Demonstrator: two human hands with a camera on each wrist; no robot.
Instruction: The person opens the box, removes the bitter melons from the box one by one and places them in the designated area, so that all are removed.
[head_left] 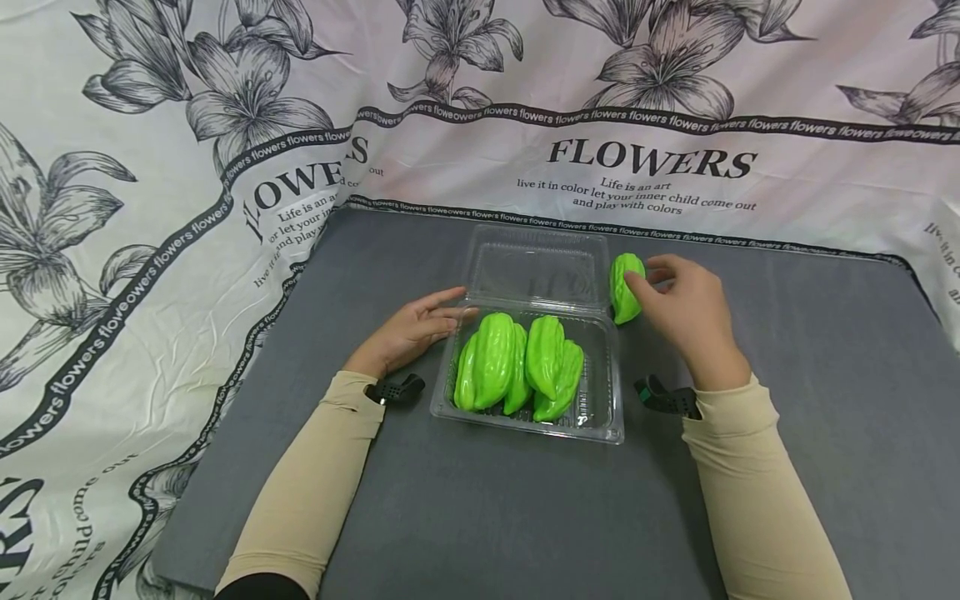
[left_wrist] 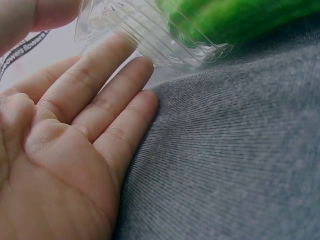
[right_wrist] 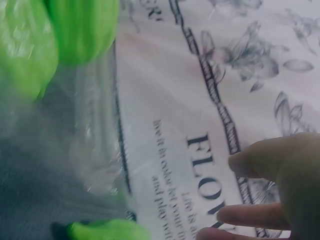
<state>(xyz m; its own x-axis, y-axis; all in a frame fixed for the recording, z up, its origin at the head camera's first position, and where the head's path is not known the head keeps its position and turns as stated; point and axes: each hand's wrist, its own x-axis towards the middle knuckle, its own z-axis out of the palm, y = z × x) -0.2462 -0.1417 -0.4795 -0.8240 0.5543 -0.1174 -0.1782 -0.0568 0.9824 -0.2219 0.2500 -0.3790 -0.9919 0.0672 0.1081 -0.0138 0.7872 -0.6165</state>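
Observation:
A clear plastic clamshell box (head_left: 600, 392) stands on the table, its hinged lid (head_left: 536, 262) folded back. Inside lie several glossy, ribbed green vegetables (head_left: 495, 358), pepper-like in shape. Fingers extended, my left hand (head_left: 408, 333) rests its fingertips at the box's left rim; the left wrist view shows the palm (left_wrist: 60, 180) with nothing in it. Another ribbed green vegetable (head_left: 624, 283) lies right of the lid. My right hand (head_left: 690, 312) is beside it, thumb overlapping its edge in the head view. Spread fingers (right_wrist: 255, 215) appear in the right wrist view, apart from that vegetable (right_wrist: 110, 230).
A grey cloth covers the table (head_left: 465, 508). White flower-printed fabric (head_left: 637, 183) hangs along the back and left sides. Each wrist wears a dark strap (head_left: 393, 389) with a small device.

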